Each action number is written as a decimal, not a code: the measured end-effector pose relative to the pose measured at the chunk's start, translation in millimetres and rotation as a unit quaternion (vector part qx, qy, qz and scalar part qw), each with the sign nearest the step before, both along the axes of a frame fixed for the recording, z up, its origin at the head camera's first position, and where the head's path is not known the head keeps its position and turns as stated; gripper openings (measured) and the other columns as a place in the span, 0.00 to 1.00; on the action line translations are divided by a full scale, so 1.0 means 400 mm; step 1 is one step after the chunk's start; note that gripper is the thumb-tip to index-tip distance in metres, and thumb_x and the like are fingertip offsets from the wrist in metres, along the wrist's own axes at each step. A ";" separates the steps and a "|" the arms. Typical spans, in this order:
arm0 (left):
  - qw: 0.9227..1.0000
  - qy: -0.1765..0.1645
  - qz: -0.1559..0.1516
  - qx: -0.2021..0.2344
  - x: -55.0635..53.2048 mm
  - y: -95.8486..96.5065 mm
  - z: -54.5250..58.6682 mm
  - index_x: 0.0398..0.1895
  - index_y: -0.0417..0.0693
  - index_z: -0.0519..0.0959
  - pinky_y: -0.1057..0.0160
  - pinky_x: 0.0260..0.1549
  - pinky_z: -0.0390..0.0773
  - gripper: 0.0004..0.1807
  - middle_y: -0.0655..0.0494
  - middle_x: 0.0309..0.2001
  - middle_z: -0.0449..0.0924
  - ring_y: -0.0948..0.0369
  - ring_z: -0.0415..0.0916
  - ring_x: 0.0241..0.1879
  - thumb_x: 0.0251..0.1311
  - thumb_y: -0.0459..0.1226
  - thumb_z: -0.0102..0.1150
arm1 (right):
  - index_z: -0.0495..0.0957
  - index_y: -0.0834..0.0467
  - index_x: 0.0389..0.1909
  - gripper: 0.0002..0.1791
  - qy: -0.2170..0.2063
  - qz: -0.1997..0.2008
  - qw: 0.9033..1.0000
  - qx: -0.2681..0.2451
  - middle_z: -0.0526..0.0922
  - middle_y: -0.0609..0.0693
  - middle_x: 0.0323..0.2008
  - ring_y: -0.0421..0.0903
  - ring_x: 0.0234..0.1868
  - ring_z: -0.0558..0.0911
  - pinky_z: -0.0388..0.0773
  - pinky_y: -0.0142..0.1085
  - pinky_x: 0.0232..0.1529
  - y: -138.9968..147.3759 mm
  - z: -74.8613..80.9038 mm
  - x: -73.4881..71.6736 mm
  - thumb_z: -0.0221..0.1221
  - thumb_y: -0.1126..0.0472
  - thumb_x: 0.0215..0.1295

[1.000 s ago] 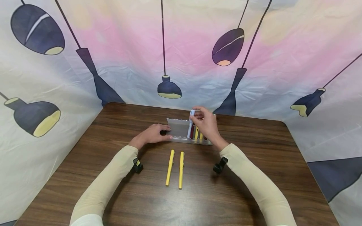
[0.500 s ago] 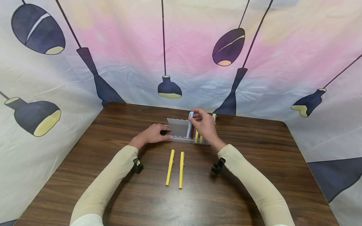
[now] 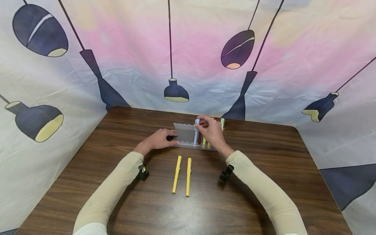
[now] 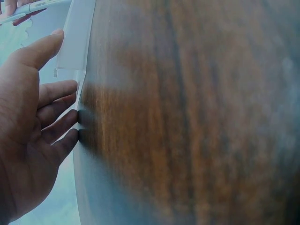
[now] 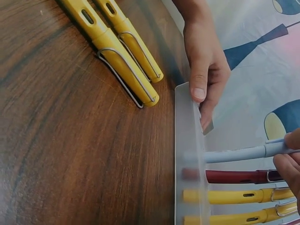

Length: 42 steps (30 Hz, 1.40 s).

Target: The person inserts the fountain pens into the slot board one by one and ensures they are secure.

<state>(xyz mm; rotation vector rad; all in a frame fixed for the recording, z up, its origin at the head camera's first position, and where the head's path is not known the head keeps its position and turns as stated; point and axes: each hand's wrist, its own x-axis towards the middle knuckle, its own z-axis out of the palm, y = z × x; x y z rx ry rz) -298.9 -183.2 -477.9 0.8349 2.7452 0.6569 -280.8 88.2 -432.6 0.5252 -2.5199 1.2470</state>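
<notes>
A clear pen rack (image 3: 185,133) with scalloped edges stands toward the back of the table. My left hand (image 3: 160,138) rests at its left end, thumb at the front wall and fingers relaxed, reaching toward the back panel. Between thumb and fingertips my right hand (image 3: 212,130) pinches a light blue pen (image 5: 239,154) near its upper end. That pen leans in the rack, its lower end behind the front wall. Beside it lie a dark red pen (image 5: 234,176) and yellow pens (image 5: 234,196). My right hand partly hides the rack's right side in the head view.
Two yellow pens (image 3: 177,174) (image 3: 188,178) lie side by side on the wooden table (image 3: 249,202) in front of the rack. A pale green pen (image 3: 222,123) shows at the rack's right end. Behind the table hangs a cloth (image 3: 141,49) printed with lamps.
The right hand has shifted slightly left and lower with the light blue pen, uncovering pen ends at the rack's right. The left hand and the two loose yellow pens stay put.
</notes>
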 end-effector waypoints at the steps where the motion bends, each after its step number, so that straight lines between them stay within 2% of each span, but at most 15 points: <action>1: 1.000 0.000 0.000 -0.001 0.000 0.000 0.000 0.69 0.43 0.76 0.42 0.71 0.63 0.36 0.44 0.72 0.70 0.45 0.64 0.73 0.69 0.59 0.58 | 0.83 0.57 0.57 0.18 0.000 0.000 1.000 0.001 0.88 0.54 0.41 0.48 0.40 0.88 0.86 0.42 0.41 0.000 0.000 0.000 0.67 0.59 0.68; 13: 1.000 -0.005 0.002 0.002 0.005 -0.001 0.006 0.69 0.44 0.76 0.41 0.71 0.62 0.36 0.44 0.72 0.70 0.44 0.63 0.74 0.68 0.59 0.59 | 0.85 0.58 0.57 0.17 0.007 -0.009 0.999 0.032 0.85 0.52 0.37 0.47 0.36 0.87 0.83 0.41 0.35 0.005 0.017 -0.009 0.65 0.60 0.70; 22: 1.000 0.000 0.001 0.003 0.000 -0.003 0.001 0.68 0.44 0.77 0.43 0.70 0.65 0.36 0.45 0.72 0.70 0.46 0.65 0.73 0.68 0.60 0.59 | 0.85 0.58 0.57 0.17 -0.005 -0.021 0.999 0.045 0.85 0.52 0.37 0.48 0.37 0.87 0.84 0.42 0.38 -0.003 0.020 -0.018 0.65 0.60 0.69; 27: 1.000 0.009 -0.004 0.004 -0.001 -0.004 0.000 0.68 0.43 0.77 0.43 0.69 0.66 0.36 0.44 0.71 0.71 0.46 0.66 0.72 0.68 0.60 0.58 | 0.85 0.58 0.57 0.17 -0.012 -0.022 0.999 0.045 0.85 0.52 0.37 0.47 0.37 0.87 0.84 0.40 0.36 -0.007 0.023 -0.022 0.65 0.61 0.69; 42: 1.000 0.015 -0.006 0.003 0.000 -0.002 -0.003 0.68 0.44 0.77 0.43 0.70 0.65 0.36 0.44 0.71 0.71 0.46 0.66 0.72 0.68 0.60 0.58 | 0.86 0.57 0.56 0.17 -0.017 -0.020 0.999 0.029 0.87 0.50 0.36 0.46 0.34 0.87 0.79 0.38 0.27 0.024 0.033 0.004 0.67 0.57 0.68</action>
